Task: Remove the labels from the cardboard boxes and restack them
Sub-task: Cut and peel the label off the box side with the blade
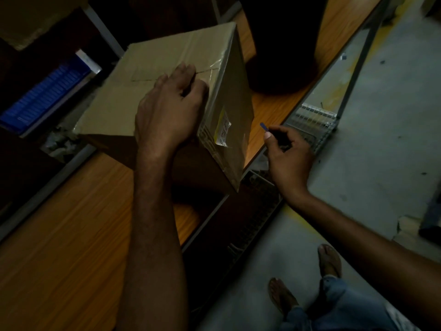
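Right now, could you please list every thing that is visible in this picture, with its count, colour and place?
cardboard box: one, brown, taped, centre, on the table
label: one, yellow and white, on the box's right side face
small tool: one, blue tip, right of the label
table: one, orange-brown wood, under the box
blue object: one, blue and white, left of the box
dark object: one, black, behind the box; too dim to identify
wire rack: one, grey metal, right of the table
floor: grey, right side
feet: two, in sandals, bottom right
left hand: one, holding the box's top edge
right hand: one, pinching the small tool
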`<action>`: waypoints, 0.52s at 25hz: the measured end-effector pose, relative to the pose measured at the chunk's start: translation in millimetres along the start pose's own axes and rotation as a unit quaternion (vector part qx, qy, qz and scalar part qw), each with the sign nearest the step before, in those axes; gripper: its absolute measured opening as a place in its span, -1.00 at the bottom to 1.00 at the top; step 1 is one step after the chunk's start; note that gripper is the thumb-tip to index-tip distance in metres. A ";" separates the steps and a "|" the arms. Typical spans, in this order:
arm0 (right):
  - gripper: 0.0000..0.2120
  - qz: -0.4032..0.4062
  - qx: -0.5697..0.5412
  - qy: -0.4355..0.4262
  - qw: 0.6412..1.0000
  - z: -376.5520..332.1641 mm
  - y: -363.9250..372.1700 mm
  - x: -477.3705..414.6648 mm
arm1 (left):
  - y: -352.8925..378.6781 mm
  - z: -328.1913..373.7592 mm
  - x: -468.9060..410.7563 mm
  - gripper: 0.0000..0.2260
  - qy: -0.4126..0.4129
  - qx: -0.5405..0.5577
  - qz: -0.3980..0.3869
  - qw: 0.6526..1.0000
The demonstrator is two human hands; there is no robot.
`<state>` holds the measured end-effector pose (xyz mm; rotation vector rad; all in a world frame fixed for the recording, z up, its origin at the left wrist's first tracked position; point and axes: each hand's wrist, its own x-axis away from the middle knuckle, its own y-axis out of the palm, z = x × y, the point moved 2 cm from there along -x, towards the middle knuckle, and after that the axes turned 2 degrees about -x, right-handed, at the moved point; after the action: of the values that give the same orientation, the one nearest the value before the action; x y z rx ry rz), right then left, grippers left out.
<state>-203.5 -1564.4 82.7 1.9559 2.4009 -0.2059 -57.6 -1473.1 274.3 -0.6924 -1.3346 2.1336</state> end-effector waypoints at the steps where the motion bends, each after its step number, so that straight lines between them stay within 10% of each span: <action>1: -0.83 -0.012 0.040 -0.010 0.999 10.1 4.6 -19.3 | -0.2 1.4 0.2 -0.55 0.000 0.002 0.001 1.000; 13: -0.78 -0.168 0.354 -0.163 0.905 59.7 56.0 -173.4 | 1.0 -0.7 -3.8 -0.56 -0.018 0.005 -0.002 1.000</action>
<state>-116.4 -1729.5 38.7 1.4574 2.6012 -1.4693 -54.5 -1475.5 273.7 -0.6509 -1.3411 2.1578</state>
